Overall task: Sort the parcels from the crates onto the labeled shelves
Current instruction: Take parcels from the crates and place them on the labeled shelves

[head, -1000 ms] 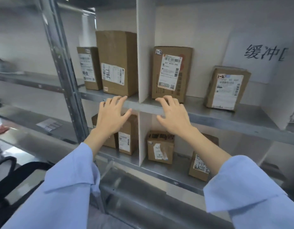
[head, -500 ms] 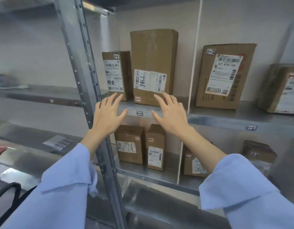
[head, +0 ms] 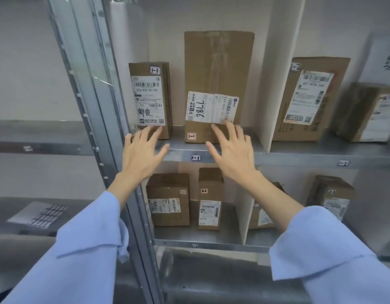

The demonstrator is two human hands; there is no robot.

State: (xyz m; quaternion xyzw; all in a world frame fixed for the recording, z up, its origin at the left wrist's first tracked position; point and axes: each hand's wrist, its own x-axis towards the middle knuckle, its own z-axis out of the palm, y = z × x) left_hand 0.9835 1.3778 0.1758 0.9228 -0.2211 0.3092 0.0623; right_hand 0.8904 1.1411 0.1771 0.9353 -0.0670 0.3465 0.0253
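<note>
I am reading this as the placing step at bay 1-1 of the rack (head: pixel 288 159), where the tall box (head: pixel 219 66) and the small box (head: pixel 149 97) are standing upright; the next move is calling for a fresh pick from the crates, not showing here. I am counting 8 boxes, 2 per bay, and 2 hands, left hand (head: pixel 143 154) and right hand (head: pixel 235 156) both spreading open, gripping nothing.

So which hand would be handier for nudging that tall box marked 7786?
Probably the right hand: its fingertips overlap the lower front of the tall box, by its label. The left hand is spread open before the smaller box beside it.
</note>
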